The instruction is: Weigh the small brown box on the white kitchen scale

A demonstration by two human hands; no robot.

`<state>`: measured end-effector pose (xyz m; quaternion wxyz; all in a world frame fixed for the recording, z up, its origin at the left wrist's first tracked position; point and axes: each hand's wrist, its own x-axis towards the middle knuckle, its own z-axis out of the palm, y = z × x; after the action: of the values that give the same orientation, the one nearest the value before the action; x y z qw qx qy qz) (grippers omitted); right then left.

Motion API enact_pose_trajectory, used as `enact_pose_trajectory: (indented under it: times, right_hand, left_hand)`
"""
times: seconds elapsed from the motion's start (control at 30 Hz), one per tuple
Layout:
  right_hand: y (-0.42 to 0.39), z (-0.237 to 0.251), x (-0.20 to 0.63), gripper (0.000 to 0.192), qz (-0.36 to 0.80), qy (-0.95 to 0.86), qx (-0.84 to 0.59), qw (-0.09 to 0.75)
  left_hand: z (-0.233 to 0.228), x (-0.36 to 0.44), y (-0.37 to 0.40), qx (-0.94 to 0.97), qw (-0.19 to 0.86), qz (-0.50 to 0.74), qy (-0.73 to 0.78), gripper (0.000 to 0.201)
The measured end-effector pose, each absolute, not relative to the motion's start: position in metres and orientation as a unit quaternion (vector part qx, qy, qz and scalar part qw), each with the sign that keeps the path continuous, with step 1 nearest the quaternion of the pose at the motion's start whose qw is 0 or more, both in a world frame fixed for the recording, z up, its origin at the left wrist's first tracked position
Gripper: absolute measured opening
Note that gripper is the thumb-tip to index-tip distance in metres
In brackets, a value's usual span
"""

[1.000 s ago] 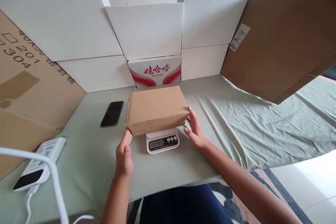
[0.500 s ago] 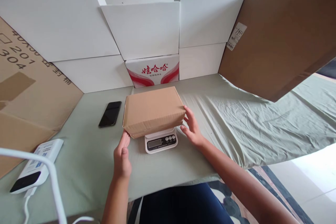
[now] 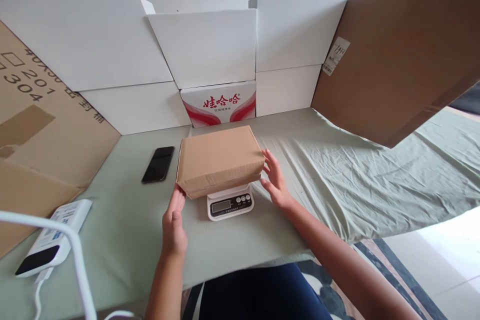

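Where box [image 3: 219,160] overhangs scale [image 3: 230,203], open hands.

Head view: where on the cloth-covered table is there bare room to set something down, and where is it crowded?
Widest bare patch: the wrinkled cloth right of the right hand, below the leaning brown cardboard sheet. A smaller one lies between the black phone and the white device. Crowded: the middle, where both hands flank the brown box on the scale; left hand.

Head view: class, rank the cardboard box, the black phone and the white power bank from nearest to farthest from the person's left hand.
From the left hand:
1. Cardboard box, on the scale, at the fingertips.
2. Black phone, further left on the table.
3. White power bank, far left, near the table's edge.
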<state>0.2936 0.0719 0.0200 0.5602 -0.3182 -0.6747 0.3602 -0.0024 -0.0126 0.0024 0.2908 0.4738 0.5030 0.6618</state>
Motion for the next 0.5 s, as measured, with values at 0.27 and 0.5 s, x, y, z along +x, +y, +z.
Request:
enact_pose_trajectory:
  times: [0.27, 0.5]
  right_hand:
    - [0.066, 0.023, 0.294, 0.071, 0.389, -0.671, -0.321, 0.544]
    - [0.074, 0.046, 0.289, 0.077, 0.386, -0.648, -0.299, 0.585]
  left_hand:
    - [-0.004, -0.003, -0.012, 0.455, 0.314, 0.660, 0.509, 0.091]
    - [0.021, 0.000, -0.001, 0.465, 0.315, 0.679, 0.473, 0.088]
